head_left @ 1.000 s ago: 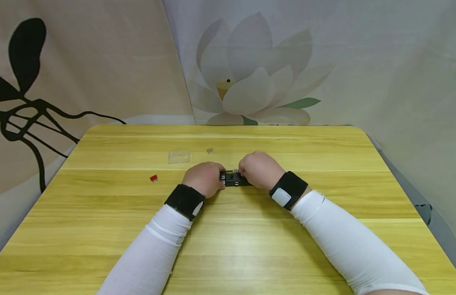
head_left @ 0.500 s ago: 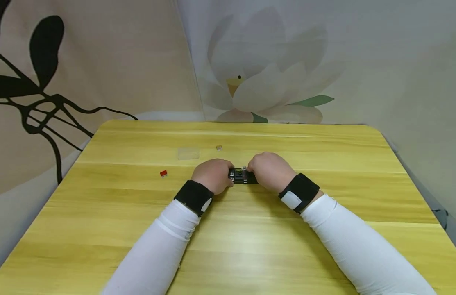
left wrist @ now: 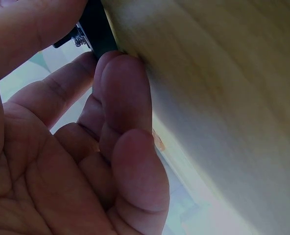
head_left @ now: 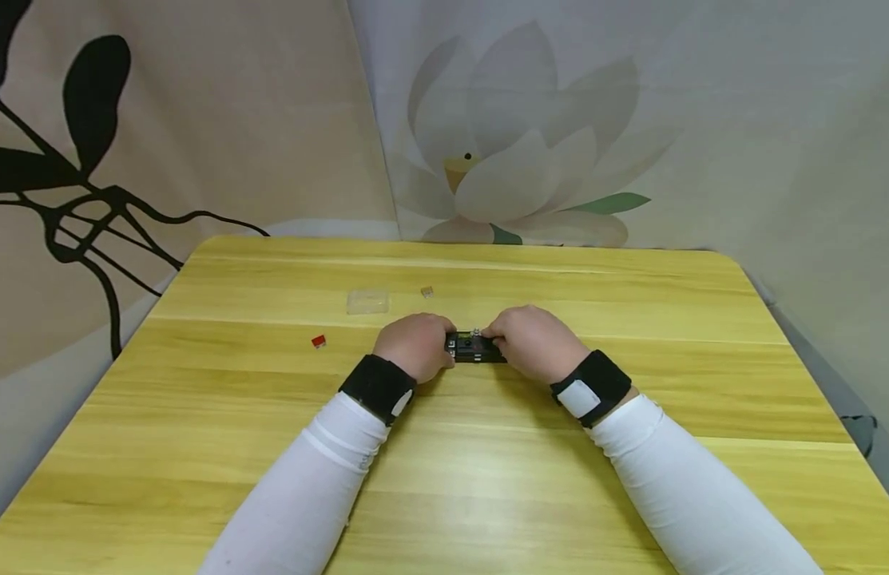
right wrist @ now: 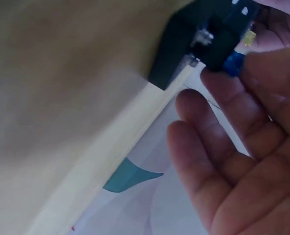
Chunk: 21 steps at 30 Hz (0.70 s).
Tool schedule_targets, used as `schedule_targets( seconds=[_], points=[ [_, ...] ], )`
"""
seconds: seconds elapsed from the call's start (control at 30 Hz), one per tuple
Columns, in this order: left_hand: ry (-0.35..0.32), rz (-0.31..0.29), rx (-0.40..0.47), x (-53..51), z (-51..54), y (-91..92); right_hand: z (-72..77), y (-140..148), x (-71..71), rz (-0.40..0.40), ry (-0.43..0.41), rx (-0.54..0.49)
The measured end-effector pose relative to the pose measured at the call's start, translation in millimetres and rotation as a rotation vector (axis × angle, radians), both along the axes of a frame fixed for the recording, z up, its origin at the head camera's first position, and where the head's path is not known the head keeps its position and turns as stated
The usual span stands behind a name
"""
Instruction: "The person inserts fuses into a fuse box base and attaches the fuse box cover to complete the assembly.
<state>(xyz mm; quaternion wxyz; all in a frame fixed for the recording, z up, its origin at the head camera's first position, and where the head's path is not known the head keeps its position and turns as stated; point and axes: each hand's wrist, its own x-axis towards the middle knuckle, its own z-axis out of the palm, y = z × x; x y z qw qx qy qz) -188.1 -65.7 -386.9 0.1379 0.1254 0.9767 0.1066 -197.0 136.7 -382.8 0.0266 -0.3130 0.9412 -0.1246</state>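
A small black fuse box (head_left: 476, 349) lies on the wooden table between the two hands. The left hand (head_left: 414, 346) grips its left end with thumb and fingers; in the left wrist view, the box's black end (left wrist: 98, 29) shows beside the fingers. At the box's right part is the right hand (head_left: 537, 343). Its thumb and index finger pinch a small blue blade fuse (right wrist: 234, 63) against the box, seen in the right wrist view. Metal terminal screws (right wrist: 204, 36) stand at the box's end. Beyond the blue fuse sits a yellow piece (right wrist: 250, 38).
A red blade fuse (head_left: 319, 341) lies left of the left hand. Behind the hands are a clear plastic cover (head_left: 367, 302) and a small tan fuse (head_left: 426, 292). A printed curtain (head_left: 530, 120) hangs past the table's far edge.
The head view has turned slightly left, shifting everything rightward. The right hand has moved a little right and nearer, baring more of the box's right part. The left hand keeps its grip.
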Motion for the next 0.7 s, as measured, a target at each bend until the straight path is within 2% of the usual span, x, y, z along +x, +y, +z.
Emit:
schedule_targets(
  seconds=[0.13, 0.33, 0.47, 0.7],
  points=[
    [-0.008, -0.003, -0.003, 1.0, -0.3, 0.1, -2.6, 7, -0.4, -0.003, -0.055, -0.015],
    [-0.015, 0.008, -0.002, 0.7, 2.3, 1.1, -5.4, 16, -6.3, -0.037, -0.115, 0.039],
    [-0.018, 0.01, 0.001, 0.6, 2.5, 1.5, -6.5, 18, -7.6, -0.029, -0.157, 0.068],
    [-0.021, 0.017, 0.007, 0.2, 1.0, 1.5, -8.7, 17, -7.1, -0.021, -0.137, 0.118]
  ],
)
